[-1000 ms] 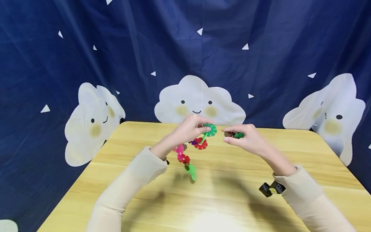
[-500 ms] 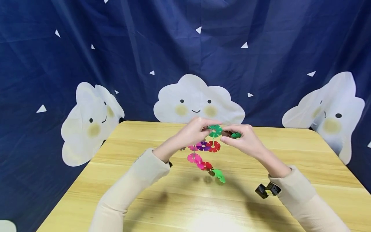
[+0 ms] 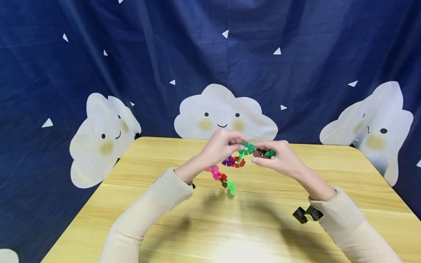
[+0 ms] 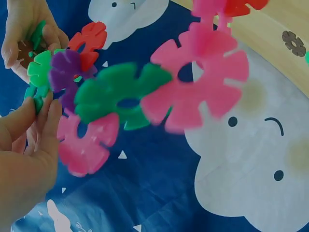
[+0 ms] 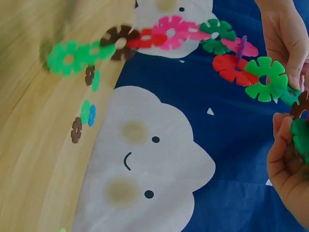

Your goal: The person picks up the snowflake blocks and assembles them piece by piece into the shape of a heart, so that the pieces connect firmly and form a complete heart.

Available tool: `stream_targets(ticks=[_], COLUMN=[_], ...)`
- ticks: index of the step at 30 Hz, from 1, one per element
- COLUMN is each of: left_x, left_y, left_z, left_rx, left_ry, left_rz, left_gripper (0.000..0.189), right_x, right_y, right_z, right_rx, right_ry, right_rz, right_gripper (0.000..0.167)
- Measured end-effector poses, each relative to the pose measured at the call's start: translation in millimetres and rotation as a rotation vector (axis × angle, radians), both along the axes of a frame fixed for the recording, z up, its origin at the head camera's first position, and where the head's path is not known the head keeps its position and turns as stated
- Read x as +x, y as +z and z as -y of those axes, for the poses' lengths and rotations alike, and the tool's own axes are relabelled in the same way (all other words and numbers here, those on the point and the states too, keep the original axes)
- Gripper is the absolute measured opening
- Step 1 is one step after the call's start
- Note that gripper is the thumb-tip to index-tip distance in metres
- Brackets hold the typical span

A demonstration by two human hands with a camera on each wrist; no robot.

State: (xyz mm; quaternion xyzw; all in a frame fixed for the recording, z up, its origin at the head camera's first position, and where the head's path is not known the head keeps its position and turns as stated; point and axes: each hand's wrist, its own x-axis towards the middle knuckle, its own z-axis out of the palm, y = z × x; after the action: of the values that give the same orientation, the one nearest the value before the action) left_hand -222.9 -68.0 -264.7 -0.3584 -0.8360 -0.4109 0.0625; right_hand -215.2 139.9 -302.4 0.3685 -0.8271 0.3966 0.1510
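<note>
In the head view, my left hand (image 3: 218,148) pinches a dark green snowflake disc (image 3: 247,148) above the table. From it hangs a chain of slotted snowflake discs: light green, red (image 3: 238,162), purple (image 3: 227,161), pinks (image 3: 215,171) and more, down to a light green end disc (image 3: 231,187). Just to the right, my right hand (image 3: 281,155) holds a brown disc (image 3: 260,153) and another dark green disc (image 5: 300,135) between thumb and fingers. The brown disc's edge comes right up to the pinched green disc. The left wrist view shows the chain (image 4: 193,72) stretching across, near the camera.
Loose snowflake discs lie on the wooden table (image 3: 263,233) in the right wrist view: brown (image 5: 76,129), green (image 5: 85,112) and blue (image 5: 92,116) among them. A dark blue cloud-printed curtain (image 3: 210,54) hangs behind the table.
My left hand has shifted slightly right, bringing its green disc up to the brown one. The hanging chain swung right, then back left. My right hand stays nearly in place.
</note>
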Motion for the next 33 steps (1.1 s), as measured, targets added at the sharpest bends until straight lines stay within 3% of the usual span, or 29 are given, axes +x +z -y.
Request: stream_targets(ticks=[4,13,18,26,33], left_x=[0.1,3.7,3.6,4.5,6.4], left_y=[0.5,1.0,1.0,0.8,0.3], left_z=[1.1,5.0,5.7,5.3,2.9], left_rx=[-0.014,0.063,0.070,0.054,0.044], left_ry=[-0.005,-0.028,-0.054,-0.051,-0.019], left_rz=[-0.037,-0.138,-0.165,-0.234,-0.235], left_gripper=[0.017,0.016,0.016,0.016,0.016], right_x=[0.8,2.7,2.3,2.0,1.4], right_y=[-1.4,-2.2,-2.2,-1.1,-1.0], right_z=[0.1,2.9,2.6,4.6,6.7], right_rx=[0.006,-0.074,-0.090,-0.073,-0.067], right_ry=[0.023,0.091,0.107,0.013,-0.036], right_rz=[-0.049,-0.277,-0.285,-0.261,-0.250], right_gripper=[0.034,0.051,0.058,0.052,0.053])
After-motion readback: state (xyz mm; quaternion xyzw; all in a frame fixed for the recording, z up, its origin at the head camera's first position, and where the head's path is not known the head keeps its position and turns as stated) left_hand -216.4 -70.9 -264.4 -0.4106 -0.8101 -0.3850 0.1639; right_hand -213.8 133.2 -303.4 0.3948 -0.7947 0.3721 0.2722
